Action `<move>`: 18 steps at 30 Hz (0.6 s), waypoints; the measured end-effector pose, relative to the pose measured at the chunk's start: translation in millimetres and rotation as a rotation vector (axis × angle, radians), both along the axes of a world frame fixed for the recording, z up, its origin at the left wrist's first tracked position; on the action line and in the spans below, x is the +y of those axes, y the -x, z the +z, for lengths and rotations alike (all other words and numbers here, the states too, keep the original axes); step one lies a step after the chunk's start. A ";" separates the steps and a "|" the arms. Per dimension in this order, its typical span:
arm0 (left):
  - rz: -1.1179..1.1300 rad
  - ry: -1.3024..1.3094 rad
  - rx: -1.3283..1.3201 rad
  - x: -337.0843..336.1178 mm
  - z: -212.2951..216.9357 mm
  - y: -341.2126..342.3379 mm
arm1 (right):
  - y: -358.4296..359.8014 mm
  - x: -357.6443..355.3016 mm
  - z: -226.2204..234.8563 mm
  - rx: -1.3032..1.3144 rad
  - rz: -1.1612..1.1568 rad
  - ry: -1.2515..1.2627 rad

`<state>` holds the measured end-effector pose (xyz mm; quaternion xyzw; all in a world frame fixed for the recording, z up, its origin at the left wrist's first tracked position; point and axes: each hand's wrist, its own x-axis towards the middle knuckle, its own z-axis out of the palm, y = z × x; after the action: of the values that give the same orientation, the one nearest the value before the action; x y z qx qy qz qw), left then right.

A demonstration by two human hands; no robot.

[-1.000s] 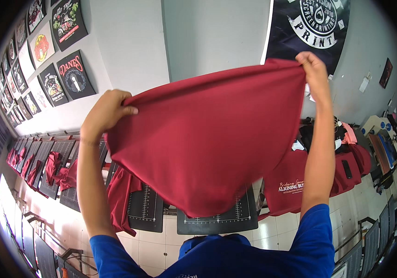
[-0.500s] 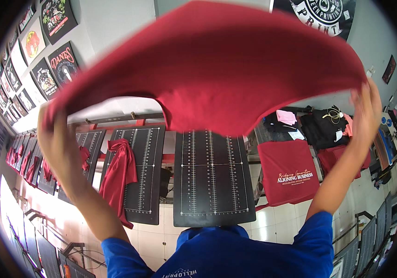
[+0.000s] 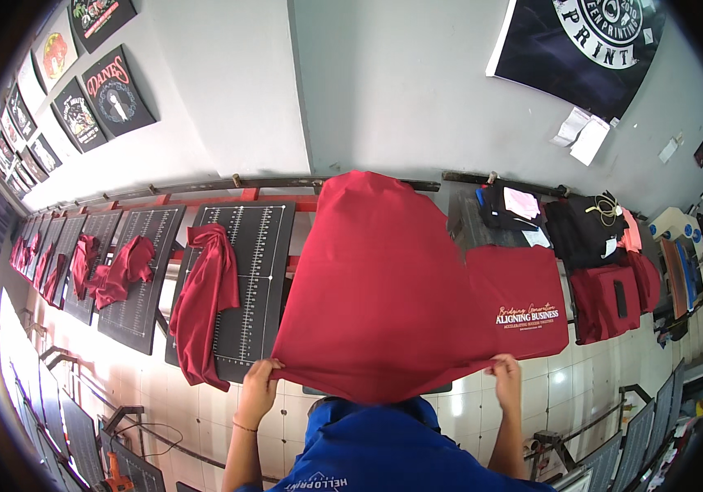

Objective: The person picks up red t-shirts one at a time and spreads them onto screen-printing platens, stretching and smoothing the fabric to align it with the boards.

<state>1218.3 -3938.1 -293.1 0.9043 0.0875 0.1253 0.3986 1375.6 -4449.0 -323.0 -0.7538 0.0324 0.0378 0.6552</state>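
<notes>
A plain dark red shirt (image 3: 372,279) lies spread over the middle board in front of me, covering nearly all of it. Its near edge is stretched wide between my two hands and sags in folds toward my body. My left hand (image 3: 258,392) pinches the near left corner of the shirt, fingers closed. At the near right corner, my right hand (image 3: 506,380) grips the same edge between thumb and fingers. Just right of the spread shirt, another red shirt (image 3: 524,287) with white and gold lettering lies flat on a board.
To the left, a black gridded board (image 3: 257,262) carries a bunched red shirt (image 3: 208,303); several similar boards recede beyond. Black and pink folded garments (image 3: 585,221) are piled at the far right. A red rail (image 3: 245,195) runs behind the boards. A poster (image 3: 577,57) hangs on the wall.
My hands have come down from high up toward my body, drawing the red shirt out of the air and over the middle board. Both still hold its edge.
</notes>
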 end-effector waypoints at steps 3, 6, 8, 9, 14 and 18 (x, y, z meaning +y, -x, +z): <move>-0.043 -0.024 0.159 -4.5 -48.9 23.2 | 21.2 -15.5 -55.7 0.161 0.094 0.165; -0.126 -0.038 0.407 -9.6 -72.1 45.4 | 34.7 -26.1 -74.4 0.292 0.278 0.430; -0.207 0.008 0.559 -10.6 -79.5 54.0 | 29.8 -16.5 -61.7 0.326 0.477 0.747; -0.336 0.008 0.535 -5.6 -89.2 50.0 | 24.6 -11.5 -61.0 0.331 0.502 0.780; 0.072 0.407 0.367 -11.7 -177.9 4.7 | -36.2 29.0 -140.7 0.198 0.244 0.144; 0.298 1.209 0.645 17.8 -239.4 9.9 | -35.6 40.4 -182.3 0.662 0.202 -0.270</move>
<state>1208.4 -3920.3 -532.5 0.4947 0.3786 -0.1667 0.7643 1411.2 -4408.5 -505.4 -0.6068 0.1626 0.3481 0.6959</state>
